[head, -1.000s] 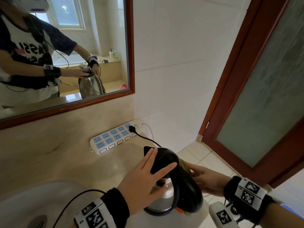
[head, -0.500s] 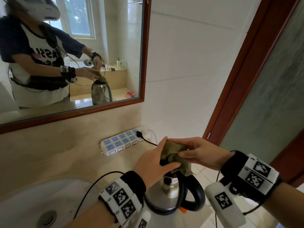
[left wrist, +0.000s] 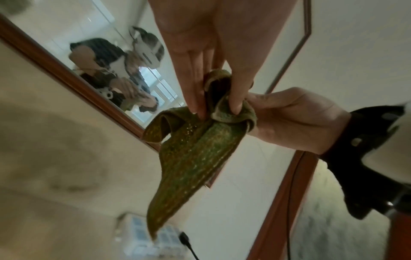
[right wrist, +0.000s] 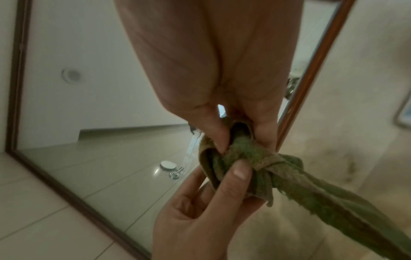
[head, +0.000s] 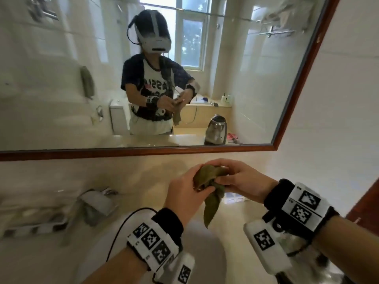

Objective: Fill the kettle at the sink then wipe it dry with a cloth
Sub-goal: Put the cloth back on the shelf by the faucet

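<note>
Both hands hold a green cloth (head: 211,183) up in front of the wall below the mirror. My left hand (head: 196,186) pinches its bunched top from the left and my right hand (head: 223,178) grips it from the right, while a tail hangs down. In the left wrist view the thumb and fingers of my left hand (left wrist: 215,105) pinch the cloth (left wrist: 195,149). In the right wrist view my right hand (right wrist: 242,139) nips the cloth (right wrist: 244,158) as well. The steel kettle shows as a reflection (head: 216,131) in the mirror; the real one is mostly hidden behind my right wrist.
A blurred tap (head: 96,203) stands at the left over the white sink (head: 94,261). A white power strip (head: 233,199) lies against the wall behind the cloth. The wood-framed mirror (head: 287,111) fills the upper view. A brown door frame (head: 365,203) is at the far right.
Both hands rose off the kettle lid with the cloth, and my left hand now pinches it too. The view swung up and left toward the mirror.
</note>
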